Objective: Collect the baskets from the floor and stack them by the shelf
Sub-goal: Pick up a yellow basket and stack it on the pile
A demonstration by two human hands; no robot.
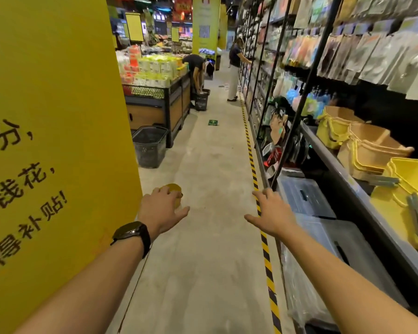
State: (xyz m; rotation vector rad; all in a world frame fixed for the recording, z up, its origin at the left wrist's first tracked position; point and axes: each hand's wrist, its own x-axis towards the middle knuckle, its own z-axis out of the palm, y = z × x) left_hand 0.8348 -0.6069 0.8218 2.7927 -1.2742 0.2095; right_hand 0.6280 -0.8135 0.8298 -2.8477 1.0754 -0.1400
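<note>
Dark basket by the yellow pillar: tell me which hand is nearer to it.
Left. The left hand reaches just short of the dark basket, on its side of the aisle; the right hand is across by the striped floor tape.

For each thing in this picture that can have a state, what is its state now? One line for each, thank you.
left hand: open, holds nothing, reaching forward.
right hand: open, fingers spread, holds nothing.
near basket: upright on the floor beside the display stand, looks empty.
far basket: upright on the floor, a bending person's hands in it.
yellow tubs: nested on the shelf at right.
clear storage boxes: lids on, low by the shelf.
</note>
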